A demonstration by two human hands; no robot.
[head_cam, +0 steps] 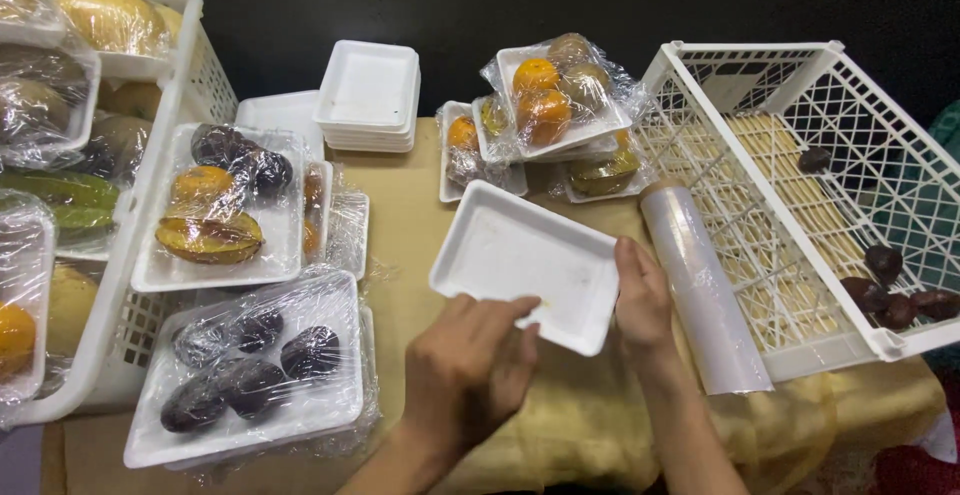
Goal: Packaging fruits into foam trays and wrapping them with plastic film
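An empty white foam tray [520, 260] sits tilted in the middle of the table, held at its near edge by both hands. My left hand [470, 365] grips the tray's near left edge with fingers over the rim. My right hand [642, 300] holds the near right corner. A roll of clear cling film [700, 285] lies just right of my right hand, against the white plastic crate [760, 205].
The crate holds a few dark round fruits [890, 285]. Wrapped trays of fruit stand at the left [215, 215], front left [250, 370] and back [555, 95]. A stack of empty foam trays [368, 95] is behind. A white basket [190, 75] with wrapped produce fills the far left.
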